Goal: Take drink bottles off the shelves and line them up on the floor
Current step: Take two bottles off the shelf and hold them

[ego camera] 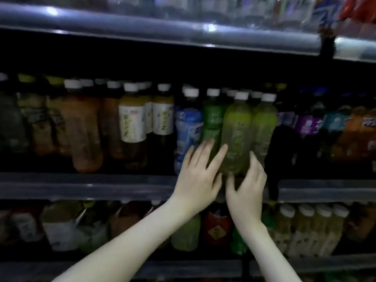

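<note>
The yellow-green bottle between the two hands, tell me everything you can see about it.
The yellow-green bottle looks like clear plastic full of yellow-green drink, with a white cap and faint, unreadable markings. It stands roughly upright at the front of the middle shelf, between a darker green bottle and a paler green bottle. The left hand reaches its left side with straight fingers. The right hand cups its lower right side, thumb beneath. Blur hides whether it is gripped.

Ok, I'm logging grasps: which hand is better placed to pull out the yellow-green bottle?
Right hand, probably: its thumb and fingers bracket the yellow-green bottle near its base. The left hand lies flatter, fingers straight beside it.
</note>
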### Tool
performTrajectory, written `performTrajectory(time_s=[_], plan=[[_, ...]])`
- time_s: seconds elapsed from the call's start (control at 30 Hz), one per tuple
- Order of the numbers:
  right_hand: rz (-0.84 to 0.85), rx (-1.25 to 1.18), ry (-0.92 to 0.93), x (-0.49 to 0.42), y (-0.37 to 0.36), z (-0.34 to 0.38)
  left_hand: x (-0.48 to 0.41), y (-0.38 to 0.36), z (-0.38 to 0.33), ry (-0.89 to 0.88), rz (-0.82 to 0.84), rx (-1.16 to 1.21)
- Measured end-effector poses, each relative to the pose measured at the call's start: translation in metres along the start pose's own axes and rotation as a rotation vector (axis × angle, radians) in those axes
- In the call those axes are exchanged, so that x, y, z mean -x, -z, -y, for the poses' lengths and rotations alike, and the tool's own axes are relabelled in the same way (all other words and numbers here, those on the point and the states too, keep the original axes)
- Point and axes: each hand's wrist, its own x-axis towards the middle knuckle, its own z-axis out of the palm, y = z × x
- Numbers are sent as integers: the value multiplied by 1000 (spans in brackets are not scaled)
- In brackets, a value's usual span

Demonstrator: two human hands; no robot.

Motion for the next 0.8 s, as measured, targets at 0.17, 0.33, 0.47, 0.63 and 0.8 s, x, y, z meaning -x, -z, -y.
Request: performTrajectory(time_s=[0.17,0.33,0.47,0.63,0.8], plan=[[176,-178,96,113,-68,73,128,66,63,84,-3,108],[685,-250,44,271,-167,171,318,149,169,449,187,38],[1059,-150,114,421,-256,226,497,218,254,789,387,-92],[1645,27,113,609,-329,220,703,276,296,1133,621,-184],[1907,208,333,797,-375,150,885,246,275,1293,766,-210]])
